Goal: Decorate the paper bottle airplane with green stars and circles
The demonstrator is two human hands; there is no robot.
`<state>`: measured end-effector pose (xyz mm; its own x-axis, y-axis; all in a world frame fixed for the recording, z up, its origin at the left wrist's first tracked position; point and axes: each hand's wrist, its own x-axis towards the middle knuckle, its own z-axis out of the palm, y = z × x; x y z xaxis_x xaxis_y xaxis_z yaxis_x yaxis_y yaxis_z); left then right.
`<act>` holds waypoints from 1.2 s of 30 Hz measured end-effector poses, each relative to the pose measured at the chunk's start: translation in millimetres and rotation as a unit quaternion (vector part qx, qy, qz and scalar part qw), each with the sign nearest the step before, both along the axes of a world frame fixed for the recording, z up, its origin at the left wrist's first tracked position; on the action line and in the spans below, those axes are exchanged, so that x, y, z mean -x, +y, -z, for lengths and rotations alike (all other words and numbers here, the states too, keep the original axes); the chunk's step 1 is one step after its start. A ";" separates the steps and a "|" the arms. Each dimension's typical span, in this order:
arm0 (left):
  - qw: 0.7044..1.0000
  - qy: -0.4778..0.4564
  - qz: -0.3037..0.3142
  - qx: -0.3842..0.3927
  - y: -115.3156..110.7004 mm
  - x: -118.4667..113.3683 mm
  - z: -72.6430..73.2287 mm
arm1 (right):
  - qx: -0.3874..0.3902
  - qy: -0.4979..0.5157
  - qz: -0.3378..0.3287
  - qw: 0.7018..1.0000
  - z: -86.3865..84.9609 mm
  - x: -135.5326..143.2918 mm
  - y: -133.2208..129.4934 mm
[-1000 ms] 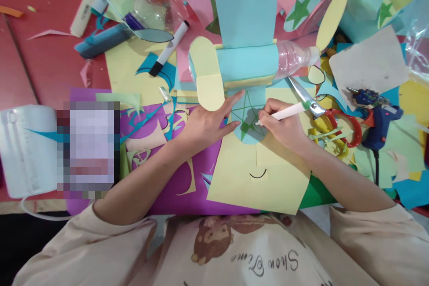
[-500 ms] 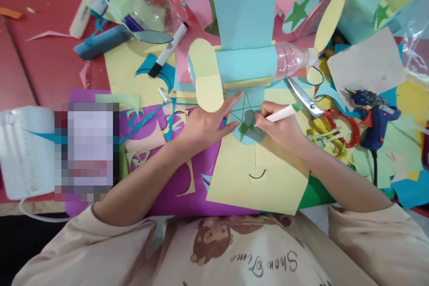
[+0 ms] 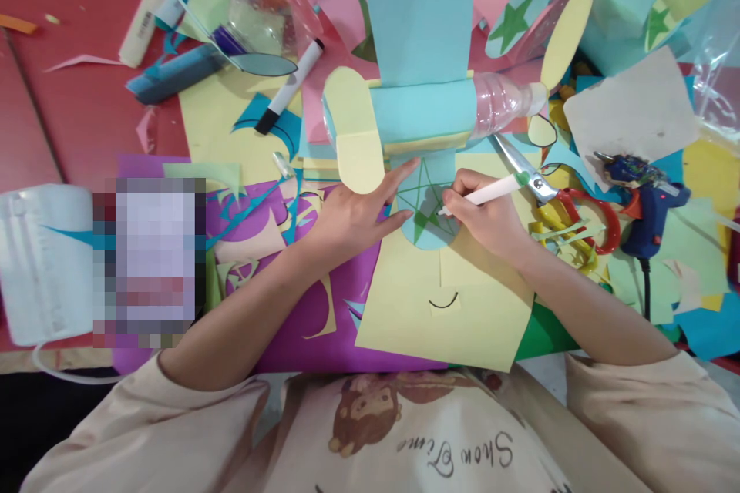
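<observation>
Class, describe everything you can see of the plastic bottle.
The bottle looks like clear, ridged plastic. It lies on its side, neck pointing to the picture's right. Light blue paper wraps its middle, with a pale yellow strip along the lower edge. A folded, round-ended yellow piece is at the base end, a yellow oval by the neck. Blue paper extends above; below is a blue tab bearing a green star. Whether the left hand touches the folded piece is unclear.

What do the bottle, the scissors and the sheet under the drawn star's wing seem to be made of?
Bottle: likely thin, glossy plastic; it is see-through and ribbed.
Scissors: blades look like polished metal, silvery and shiny; red handles probably smooth plastic.
Yellow sheet: matte paper or thin card, flat with crisp edges.
</observation>
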<state>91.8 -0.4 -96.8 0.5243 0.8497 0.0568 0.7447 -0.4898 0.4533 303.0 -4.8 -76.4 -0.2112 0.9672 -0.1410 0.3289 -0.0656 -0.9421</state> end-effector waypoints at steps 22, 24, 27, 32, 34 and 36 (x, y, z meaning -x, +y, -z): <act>1.000 -0.009 0.008 0.003 1.6 1.8 2.9 | -0.010 -0.055 -0.041 0.998 -1.5 0.4 -0.9; 1.000 -0.010 0.009 0.000 1.7 1.8 3.6 | -0.008 -0.053 -0.050 0.997 -1.8 0.0 -0.3; 1.000 -0.012 0.009 -0.005 1.3 1.7 3.9 | 0.004 -0.051 -0.058 0.997 -2.8 -0.3 0.3; 1.000 -0.008 0.008 -0.004 0.3 1.4 1.9 | 0.025 -0.010 -0.011 1.000 -2.0 -0.7 -1.2; 1.000 -0.007 0.009 -0.003 0.4 1.5 1.5 | 0.012 0.003 0.007 1.000 -0.8 -0.2 -2.1; 1.000 -0.009 0.011 -0.003 0.6 1.5 1.7 | -0.001 -0.008 0.000 1.000 0.0 0.4 -2.7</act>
